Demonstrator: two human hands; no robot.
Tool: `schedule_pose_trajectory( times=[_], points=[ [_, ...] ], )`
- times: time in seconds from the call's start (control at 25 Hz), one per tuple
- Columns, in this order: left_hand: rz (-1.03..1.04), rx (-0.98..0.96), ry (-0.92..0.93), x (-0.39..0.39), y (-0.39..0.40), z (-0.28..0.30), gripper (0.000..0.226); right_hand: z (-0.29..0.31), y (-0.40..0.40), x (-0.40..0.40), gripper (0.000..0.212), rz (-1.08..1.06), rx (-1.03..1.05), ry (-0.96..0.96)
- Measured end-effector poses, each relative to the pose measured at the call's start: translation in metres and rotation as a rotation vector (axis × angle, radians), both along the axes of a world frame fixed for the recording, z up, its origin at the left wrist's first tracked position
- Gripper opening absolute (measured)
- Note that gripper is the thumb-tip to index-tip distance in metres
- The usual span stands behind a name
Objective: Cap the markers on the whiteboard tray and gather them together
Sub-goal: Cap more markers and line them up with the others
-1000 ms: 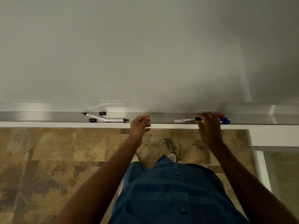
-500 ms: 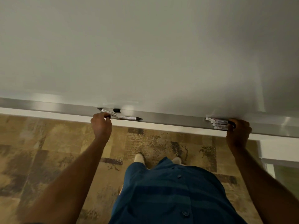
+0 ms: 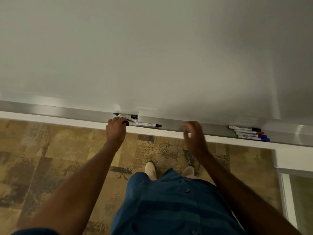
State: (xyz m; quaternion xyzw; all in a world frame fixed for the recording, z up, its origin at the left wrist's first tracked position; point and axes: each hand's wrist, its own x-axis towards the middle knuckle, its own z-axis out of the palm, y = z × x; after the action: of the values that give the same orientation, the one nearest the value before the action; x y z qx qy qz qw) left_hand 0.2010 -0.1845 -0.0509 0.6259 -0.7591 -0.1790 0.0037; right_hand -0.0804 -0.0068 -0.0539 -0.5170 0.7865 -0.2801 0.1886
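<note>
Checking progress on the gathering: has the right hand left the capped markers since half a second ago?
Yes. The right hand has moved left along the tray, away from the capped markers.

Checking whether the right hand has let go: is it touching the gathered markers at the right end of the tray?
Apart. The head view shows bare tray between the blurred right hand and the gathered markers.

I count six markers (image 3: 249,133) on the tray (image 3: 172,123): four capped ones lined up at three o'clock, two uncapped ones at eleven. Two loose black caps (image 3: 133,116) lie there too.
</note>
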Motion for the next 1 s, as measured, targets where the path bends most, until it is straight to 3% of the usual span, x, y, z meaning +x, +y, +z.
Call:
schedule_pose_trajectory(
  times=[0.12,0.28,0.44,0.6,0.84,1.0],
  points=[
    [-0.059,0.009,-0.016,0.005,-0.005,-0.003,0.027,-0.002,-0.053,0.064,0.029,0.248,0.036,0.053],
    [-0.138,0.028,-0.020,0.010,-0.010,-0.005,0.025,-0.012,-0.096,0.106,0.042,0.389,0.175,0.227],
    [-0.249,0.070,-0.062,0.007,-0.015,-0.004,0.025,-0.025,-0.097,0.116,0.049,0.436,0.283,0.389],
    [-0.297,0.100,-0.008,0.005,-0.020,-0.005,0.024,-0.024,-0.093,0.108,0.036,0.371,0.256,0.412],
    [-0.291,0.159,0.122,0.002,-0.018,-0.009,0.024,-0.010,-0.096,0.088,0.020,0.290,0.319,0.328],
    [-0.243,0.277,0.397,-0.009,-0.005,-0.005,0.028,0.019,-0.077,0.075,0.011,-0.012,-0.004,-0.152]
  ],
)
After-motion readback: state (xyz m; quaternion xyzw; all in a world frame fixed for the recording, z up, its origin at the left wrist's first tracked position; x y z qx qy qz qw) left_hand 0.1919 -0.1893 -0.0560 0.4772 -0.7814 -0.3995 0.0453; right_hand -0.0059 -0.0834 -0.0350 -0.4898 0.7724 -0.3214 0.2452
